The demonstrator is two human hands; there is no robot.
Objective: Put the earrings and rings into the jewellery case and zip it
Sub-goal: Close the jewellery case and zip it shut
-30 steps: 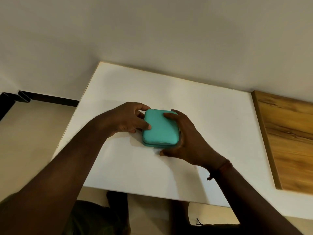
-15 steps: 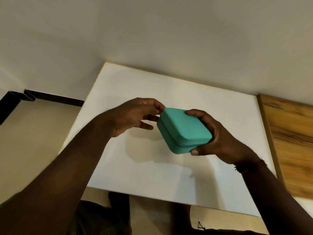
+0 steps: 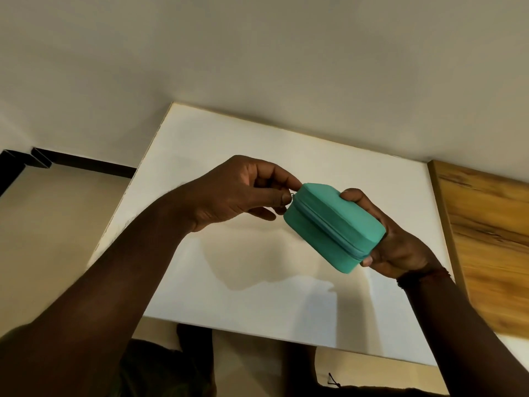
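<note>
One teal jewellery case (image 3: 335, 224) is in view, with one zip pull (image 3: 291, 195) at its ten o'clock end. Two hands show: left hand (image 3: 237, 190), right hand (image 3: 398, 247). One white table (image 3: 229, 144), and one wooden board (image 3: 486, 239) at three o'clock.

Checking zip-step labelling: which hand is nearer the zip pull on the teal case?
Left. The left hand has its thumb and fingertip at the zip pull; the right hand grips the opposite end of the case.

worktop (image 3: 257, 156): white, flat, far edge against the wall (image 3: 257, 53) | wall: plain, pale | wooden panel (image 3: 486, 239): brown, grained, along the worktop's right edge | floor (image 3: 57, 219): beige, left of the worktop; black skirting (image 3: 91, 164) where it meets the wall
</note>
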